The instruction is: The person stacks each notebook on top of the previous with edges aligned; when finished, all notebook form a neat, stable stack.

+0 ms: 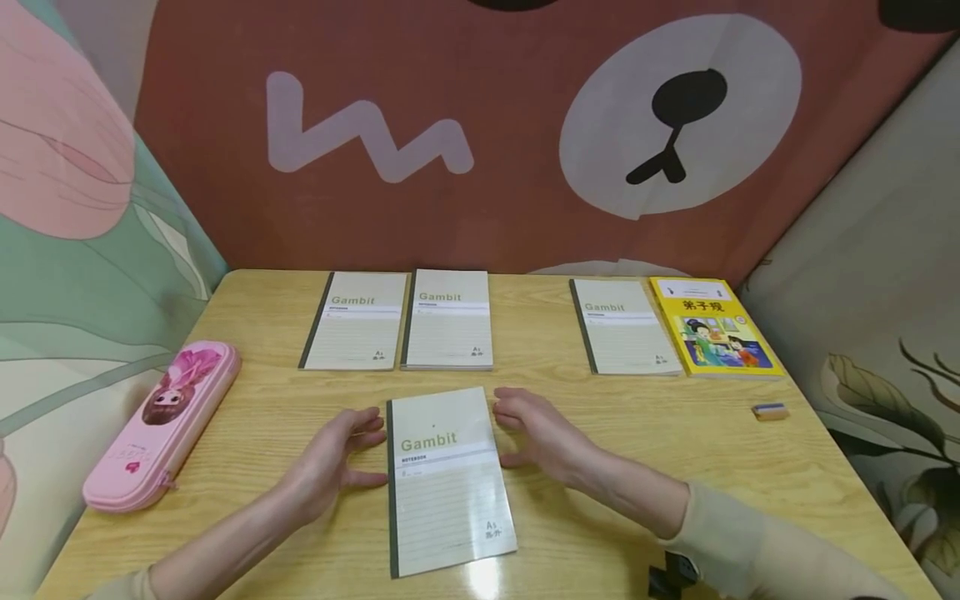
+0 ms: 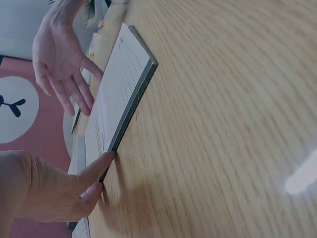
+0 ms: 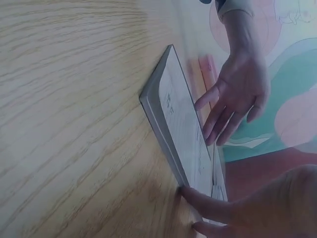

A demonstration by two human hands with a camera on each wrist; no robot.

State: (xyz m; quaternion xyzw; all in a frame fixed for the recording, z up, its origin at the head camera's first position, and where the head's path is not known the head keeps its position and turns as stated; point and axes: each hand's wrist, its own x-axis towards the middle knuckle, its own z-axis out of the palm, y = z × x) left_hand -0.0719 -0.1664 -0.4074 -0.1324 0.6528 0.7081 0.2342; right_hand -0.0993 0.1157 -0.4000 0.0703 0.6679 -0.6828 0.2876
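Observation:
A Gambit notebook (image 1: 450, 500) with a dark spine lies face up on the table, slightly turned. On its left my left hand (image 1: 330, 458) has thumb and fingertips at the spine edge, the fingers lightly bent. The left wrist view shows the thumb and a finger of that hand (image 2: 59, 188) right at the spine. My right hand (image 1: 547, 437) is at the opposite edge of the notebook, its fingers extended and relaxed. In the right wrist view, two fingertips of the right hand (image 3: 247, 203) meet the page edge.
Behind stand two more Gambit notebooks (image 1: 352, 333) side by side, and a third notebook (image 1: 630, 342) beside a yellow picture-cover book (image 1: 720, 333). A pink pencil case (image 1: 161, 425) lies at the left. A small eraser-like block (image 1: 770, 412) is near the right edge of the wooden table (image 1: 300, 500).

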